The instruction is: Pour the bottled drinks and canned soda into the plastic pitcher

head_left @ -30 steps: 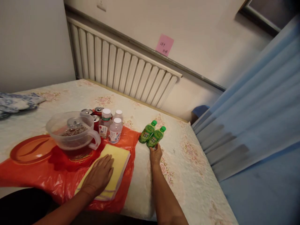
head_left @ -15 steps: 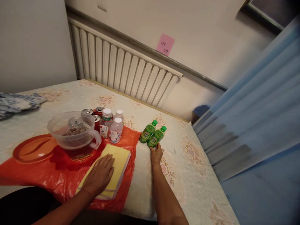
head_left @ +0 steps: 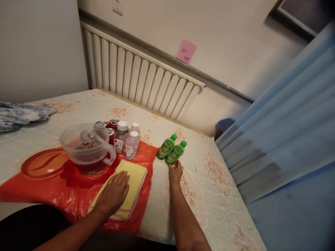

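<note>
I find two things at the hands. The yellow cloth [head_left: 134, 172], folded flat on the red plastic sheet [head_left: 142, 207], should prove light, soft and limp; I would take it by the folded stack's right edge. The left hand [head_left: 113, 193] lies palm down upon it, fingers straight, gripping nothing. The nearer green bottle [head_left: 175, 153] stands on the floral cover [head_left: 222, 209], right of the sheet, just beside the farther green bottle [head_left: 164, 148]. I judge its wall smooth, rather slippery and yielding to a squeeze; contents, hence weight, cannot be verified. The labelled middle is the sound hold. The right hand [head_left: 176, 172] has thumb and fingers at its base; whether they clamp it, I cannot tell.
</note>
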Demonstrator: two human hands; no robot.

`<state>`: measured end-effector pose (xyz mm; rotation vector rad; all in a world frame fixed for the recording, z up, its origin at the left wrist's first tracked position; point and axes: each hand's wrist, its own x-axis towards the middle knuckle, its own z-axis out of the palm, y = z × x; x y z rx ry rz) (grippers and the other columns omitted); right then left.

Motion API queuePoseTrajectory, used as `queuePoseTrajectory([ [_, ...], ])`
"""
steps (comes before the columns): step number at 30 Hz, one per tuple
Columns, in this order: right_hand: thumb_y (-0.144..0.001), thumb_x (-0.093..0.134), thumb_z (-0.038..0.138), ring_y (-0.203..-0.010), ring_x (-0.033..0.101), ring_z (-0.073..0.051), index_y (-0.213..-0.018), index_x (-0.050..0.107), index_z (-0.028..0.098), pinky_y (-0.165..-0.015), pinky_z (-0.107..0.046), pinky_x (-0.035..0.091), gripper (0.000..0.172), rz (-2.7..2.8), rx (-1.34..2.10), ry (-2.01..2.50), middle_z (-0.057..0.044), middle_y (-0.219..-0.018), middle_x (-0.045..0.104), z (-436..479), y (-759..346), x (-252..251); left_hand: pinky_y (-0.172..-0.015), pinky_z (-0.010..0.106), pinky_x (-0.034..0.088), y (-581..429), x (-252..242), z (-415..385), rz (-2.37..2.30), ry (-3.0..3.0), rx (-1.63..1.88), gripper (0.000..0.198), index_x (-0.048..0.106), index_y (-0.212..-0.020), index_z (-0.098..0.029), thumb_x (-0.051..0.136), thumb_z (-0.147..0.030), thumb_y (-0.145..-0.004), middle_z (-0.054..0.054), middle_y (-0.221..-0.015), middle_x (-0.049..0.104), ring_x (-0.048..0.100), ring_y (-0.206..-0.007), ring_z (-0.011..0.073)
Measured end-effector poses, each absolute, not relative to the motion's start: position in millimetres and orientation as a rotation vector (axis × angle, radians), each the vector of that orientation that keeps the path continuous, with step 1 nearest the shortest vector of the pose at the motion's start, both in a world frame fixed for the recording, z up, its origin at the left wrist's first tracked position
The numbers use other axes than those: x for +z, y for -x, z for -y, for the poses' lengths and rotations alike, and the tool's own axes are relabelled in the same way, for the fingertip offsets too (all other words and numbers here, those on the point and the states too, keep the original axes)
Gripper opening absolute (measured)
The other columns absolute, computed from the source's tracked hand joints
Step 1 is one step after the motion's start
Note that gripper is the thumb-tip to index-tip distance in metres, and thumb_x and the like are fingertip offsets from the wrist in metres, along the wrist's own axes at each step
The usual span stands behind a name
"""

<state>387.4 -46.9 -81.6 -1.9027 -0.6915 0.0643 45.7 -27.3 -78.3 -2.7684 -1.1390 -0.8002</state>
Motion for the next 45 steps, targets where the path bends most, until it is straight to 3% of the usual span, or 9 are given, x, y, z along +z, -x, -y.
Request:
queuePoseTrajectory([
  [7, -0.070, 0.060, 0.039, -0.087, 0.070, -0.024, -0.117, 0.066, 0.009, -0.078, -0.031, 0.051, 0.056, 0.629, 0.073, 1.898, -0.016, -0.105, 0.075, 63.2, -378.1, -80.5, -0.110, 0.052, 0.042, -47.8, -73.3, 30.2, 1.188, 2.806, -0.807, 0.039, 0.066, -0.125, -0.012, 0.046, -0.025, -0.094, 0.018, -0.137, 0.064, 0.056, -0.130, 0.0330],
  [12, -0.077, 0.053, 0.044, -0.073, 0.065, -0.021, -0.085, 0.070, 0.018, -0.071, -0.030, 0.049, 0.032, 0.717, 0.076, 1.881, -0.006, -0.075, 0.073, 87.1, -353.6, -75.9, -0.111, 0.052, 0.041, -48.9, -71.9, 32.5, 1.226, 2.841, -0.872, 0.038, 0.066, -0.123, -0.012, 0.047, -0.022, -0.092, 0.019, -0.136, 0.064, 0.055, -0.131, 0.0329],
  [15, -0.084, 0.047, 0.046, -0.059, 0.059, -0.019, -0.071, 0.067, 0.021, -0.060, -0.027, 0.045, 0.035, 0.811, 0.110, 1.888, 0.000, -0.058, 0.065, 100.1, -328.5, -74.4, -0.112, 0.052, 0.041, -49.2, -73.5, 32.8, 1.235, 2.849, -0.897, 0.037, 0.066, -0.123, -0.012, 0.047, -0.022, -0.093, 0.018, -0.136, 0.064, 0.055, -0.131, 0.0330],
  [17, -0.087, 0.043, 0.044, -0.056, 0.057, -0.018, -0.072, 0.067, 0.022, -0.059, -0.027, 0.043, 0.037, 0.866, 0.122, 1.897, 0.000, -0.057, 0.063, 107.0, -308.4, -74.9, -0.112, 0.052, 0.040, -49.3, -75.6, 32.7, 1.238, 2.849, -0.921, 0.037, 0.067, -0.123, -0.012, 0.048, -0.023, -0.092, 0.018, -0.136, 0.064, 0.055, -0.131, 0.0328],
  [22, -0.091, 0.036, 0.039, -0.071, 0.066, -0.021, -0.084, 0.069, 0.022, -0.070, -0.031, 0.046, 0.038, 0.995, 0.103, 1.926, -0.005, -0.077, 0.072, 117.0, -263.7, -80.9, -0.114, 0.051, 0.037, -48.5, -83.3, 33.4, 1.209, 2.842, -0.923, 0.039, 0.065, -0.126, -0.011, 0.047, -0.023, -0.094, 0.019, -0.138, 0.062, 0.053, -0.133, 0.0332],
  [27, -0.092, 0.030, 0.031, -0.064, 0.064, -0.024, -0.095, 0.068, 0.021, -0.064, -0.033, 0.044, 0.039, 1.051, 0.035, 2.096, -0.005, -0.071, 0.069, 117.5, -250.2, -81.8, -0.114, 0.050, 0.036, -48.9, -76.1, 35.5, 1.293, 2.895, -0.859, 0.038, 0.066, -0.125, -0.011, 0.049, -0.018, -0.091, 0.018, -0.139, 0.061, 0.051, -0.133, 0.0328],
  [36, -0.082, 0.034, 0.023, -0.061, 0.057, -0.021, -0.073, 0.054, 0.025, -0.061, -0.029, 0.039, 0.022, 1.059, 0.049, 2.173, 0.001, -0.063, 0.061, 116.7, -245.5, -74.2, -0.096, 0.048, 0.047, -61.0, -12.2, 27.4, 1.430, 3.186, -0.673, 0.024, 0.066, -0.102, -0.016, 0.047, -0.014, -0.089, 0.013, -0.108, 0.067, 0.059, -0.105, 0.0306],
  [40, -0.078, 0.036, 0.023, -0.060, 0.056, -0.020, -0.071, 0.053, 0.025, -0.062, -0.029, 0.039, 0.018, 1.070, 0.030, 2.143, 0.002, -0.061, 0.059, 115.5, -242.3, -71.1, -0.098, 0.044, 0.047, -62.1, -19.3, 26.8, 1.275, 3.341, -0.832, 0.026, 0.064, -0.105, -0.017, 0.043, -0.011, -0.090, 0.012, -0.110, 0.066, 0.060, -0.105, 0.0275],
  [45, -0.078, 0.038, 0.025, -0.059, 0.057, -0.022, -0.070, 0.056, 0.026, -0.061, -0.030, 0.040, 0.020, 1.061, 0.000, 2.124, 0.001, -0.062, 0.062, 115.3, -242.8, -71.7, -0.090, 0.034, 0.050, -54.6, -36.2, 24.0, 1.133, 3.562, -1.069, 0.027, 0.064, -0.103, -0.020, 0.043, -0.010, -0.088, 0.008, -0.104, 0.069, 0.064, -0.098, 0.0226],
])
